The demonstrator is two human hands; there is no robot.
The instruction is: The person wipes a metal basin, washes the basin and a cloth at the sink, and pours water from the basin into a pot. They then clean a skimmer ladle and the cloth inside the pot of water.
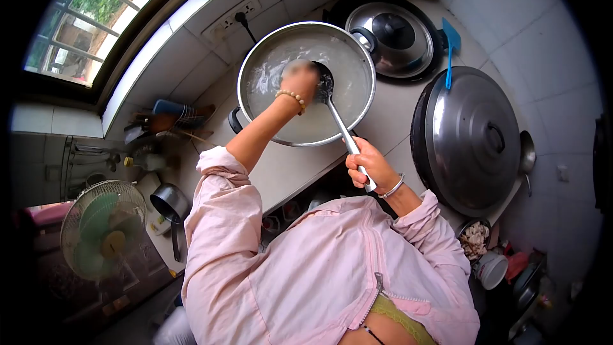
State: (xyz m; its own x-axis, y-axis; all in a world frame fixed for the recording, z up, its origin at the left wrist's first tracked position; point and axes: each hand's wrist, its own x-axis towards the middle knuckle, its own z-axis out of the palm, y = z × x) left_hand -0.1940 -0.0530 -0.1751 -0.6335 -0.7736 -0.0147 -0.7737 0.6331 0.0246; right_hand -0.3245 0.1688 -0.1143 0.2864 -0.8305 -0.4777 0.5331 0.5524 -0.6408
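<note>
A large round metal pot (348,115) holds cloudy liquid with pale bits near its left side. My right hand (373,167) is wrapped round the metal handle of a ladle or skimmer (338,120), whose dark round head lies over the liquid. My left hand (300,82), with a beaded bracelet at the wrist, is over the pot, against the left side of the ladle's head. Its fingers are blurred, and whether they hold anything cannot be made out.
A lidded pan (408,54) stands behind the pot at the right. Nearer on the right are a large domed lid (476,144) and a blue spatula (451,45). A small saucepan (169,201) and a fan (105,230) are at the left, below the window.
</note>
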